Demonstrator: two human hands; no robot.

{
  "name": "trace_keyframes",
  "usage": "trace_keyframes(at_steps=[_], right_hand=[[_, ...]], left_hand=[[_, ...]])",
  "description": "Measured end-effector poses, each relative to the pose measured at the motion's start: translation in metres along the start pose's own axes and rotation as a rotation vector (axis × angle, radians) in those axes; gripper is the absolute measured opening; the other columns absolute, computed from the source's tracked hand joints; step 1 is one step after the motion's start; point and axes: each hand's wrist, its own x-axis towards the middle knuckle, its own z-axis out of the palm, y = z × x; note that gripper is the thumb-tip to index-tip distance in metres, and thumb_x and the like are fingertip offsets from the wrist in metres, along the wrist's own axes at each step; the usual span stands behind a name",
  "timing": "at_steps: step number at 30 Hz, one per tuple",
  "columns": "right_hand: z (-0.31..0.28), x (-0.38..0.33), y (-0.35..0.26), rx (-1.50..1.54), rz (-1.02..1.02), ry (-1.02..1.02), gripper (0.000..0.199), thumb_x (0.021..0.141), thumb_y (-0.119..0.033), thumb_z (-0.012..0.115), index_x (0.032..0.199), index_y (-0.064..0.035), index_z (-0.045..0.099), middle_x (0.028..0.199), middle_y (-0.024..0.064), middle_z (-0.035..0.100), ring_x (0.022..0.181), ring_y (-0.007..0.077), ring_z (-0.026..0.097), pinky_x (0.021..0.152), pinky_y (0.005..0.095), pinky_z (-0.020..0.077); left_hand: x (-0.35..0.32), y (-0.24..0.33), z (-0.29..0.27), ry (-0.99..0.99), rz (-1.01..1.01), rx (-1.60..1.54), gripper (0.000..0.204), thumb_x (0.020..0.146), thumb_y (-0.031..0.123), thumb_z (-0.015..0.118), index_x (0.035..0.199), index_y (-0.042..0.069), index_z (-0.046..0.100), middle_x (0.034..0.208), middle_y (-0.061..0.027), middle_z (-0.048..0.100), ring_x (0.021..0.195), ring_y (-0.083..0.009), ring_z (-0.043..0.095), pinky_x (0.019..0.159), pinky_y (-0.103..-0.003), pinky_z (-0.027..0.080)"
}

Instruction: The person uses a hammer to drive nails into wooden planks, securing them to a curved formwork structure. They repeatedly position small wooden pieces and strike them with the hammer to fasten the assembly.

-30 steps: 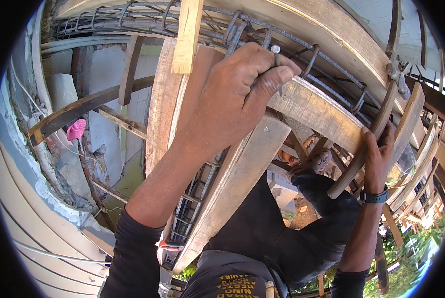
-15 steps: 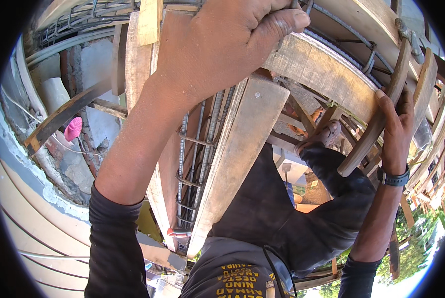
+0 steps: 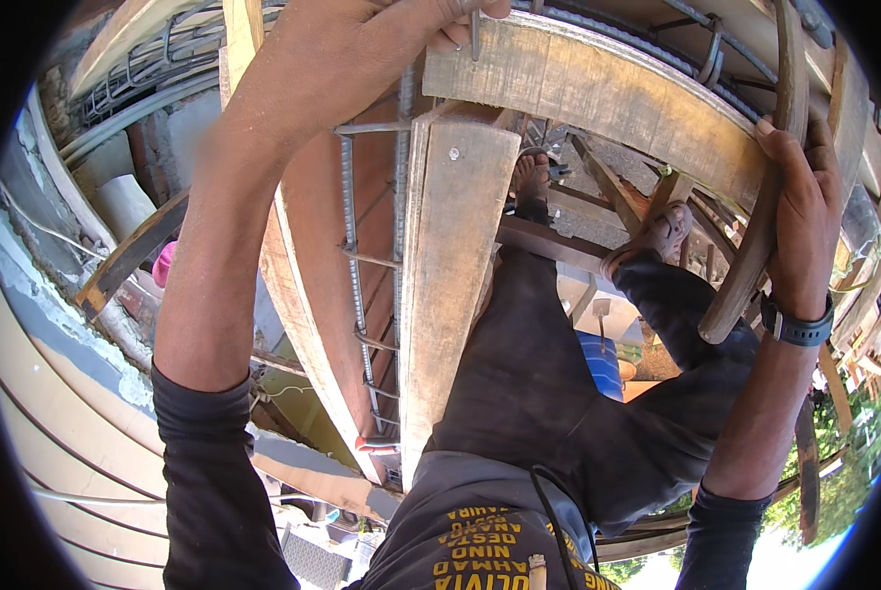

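Nail (image 3: 476, 37) pinched by the left hand (image 3: 347, 54), partly cut off at the top edge, over the left end of a plank (image 3: 598, 88). Right hand (image 3: 804, 211) curls round a hammer (image 3: 740, 285) handle, thumb beside the plank's right end. Below, steel bars (image 3: 350, 202) run left of a board (image 3: 448, 275); legs (image 3: 509, 364) to its right.

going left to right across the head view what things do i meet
Rounded pink object, bare left hand with a thin grey metal nail, foot with bare toes, foot in brown footwear, bare right hand with a black wristwatch at its wrist.
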Motion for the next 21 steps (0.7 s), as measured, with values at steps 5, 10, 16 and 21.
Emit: trace_keyframes(at_steps=[5,10,16,21], right_hand=[[0.002,-0.005,0.001,-0.068,-0.18,0.113,0.047,0.092,-0.029,0.075,0.129,0.0004,0.066,0.107,0.0102,0.07,0.095,0.015,0.064,0.086,0.0293,0.0487],[-0.015,-0.025,-0.022,0.298,-0.225,-0.106,0.047,0.1,-0.025,0.06,0.136,0.0052,0.055,0.088,0.005,0.059,0.078,0.0107,0.056,0.071,0.026,0.0453],[-0.032,-0.047,-0.069,0.201,-0.091,-0.339,0.058,0.105,-0.035,0.051,0.145,0.006,0.046,0.081,0.0011,0.051,0.055,0.0035,0.044,0.047,0.0181,0.0355],[-0.03,-0.039,-0.095,0.204,-0.127,-0.476,0.056,0.107,-0.042,0.053,0.137,0.0052,0.051,0.079,0.0013,0.054,0.054,0.0037,0.046,0.046,0.019,0.0363]], left_hand=[[0.007,-0.016,-0.004,-0.021,0.008,0.12,0.026,0.107,0.026,0.058,0.103,0.002,0.068,0.084,-0.0021,0.064,0.08,-0.01,0.059,0.075,-0.028,0.049],[0.003,-0.009,-0.005,0.007,-0.06,0.136,0.029,0.106,0.031,0.058,0.106,0.004,0.068,0.086,-0.0059,0.065,0.083,-0.0152,0.061,0.079,-0.033,0.05],[-0.01,-0.027,0.004,0.052,0.164,0.281,0.037,0.111,0.037,0.048,0.105,0.004,0.064,0.088,-0.007,0.065,0.085,-0.017,0.062,0.08,-0.034,0.051],[0.003,-0.021,0.006,-0.015,0.1,0.205,0.036,0.11,0.036,0.049,0.102,0.003,0.06,0.087,-0.0104,0.058,0.085,-0.0221,0.057,0.083,-0.037,0.047]])
